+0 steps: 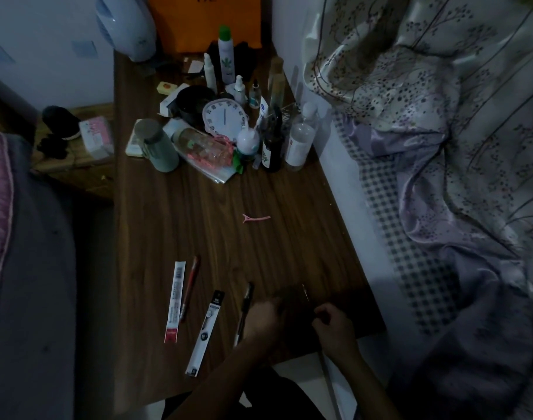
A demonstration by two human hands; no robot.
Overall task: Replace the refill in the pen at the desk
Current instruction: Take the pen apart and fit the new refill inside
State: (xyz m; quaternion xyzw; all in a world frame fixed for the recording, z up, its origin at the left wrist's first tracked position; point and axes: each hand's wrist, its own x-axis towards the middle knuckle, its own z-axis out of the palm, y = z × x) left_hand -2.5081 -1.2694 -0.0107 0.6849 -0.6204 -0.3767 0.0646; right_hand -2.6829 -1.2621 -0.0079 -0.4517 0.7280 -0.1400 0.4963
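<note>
A dim view of the dark wooden desk (198, 207). My left hand (265, 319) and my right hand (335, 325) are close together near the front edge, both with curled fingers. A thin pointed refill (305, 291) sticks up from my right hand's fingertips. The gap between the hands is a dark blur, so I cannot see what my left hand holds. A black pen (247, 298) lies just left of my left hand. Further left lie a black refill packet (206, 325), a red pen (191, 286) and a white refill packet with a red end (175, 301).
A pink hair clip (256, 218) lies mid-desk. Bottles, a white clock (224, 116) and other clutter crowd the far half. An orange bag (204, 22) stands at the back. Bedding (441, 147) lies to the right, and a low side table (77, 153) stands to the left.
</note>
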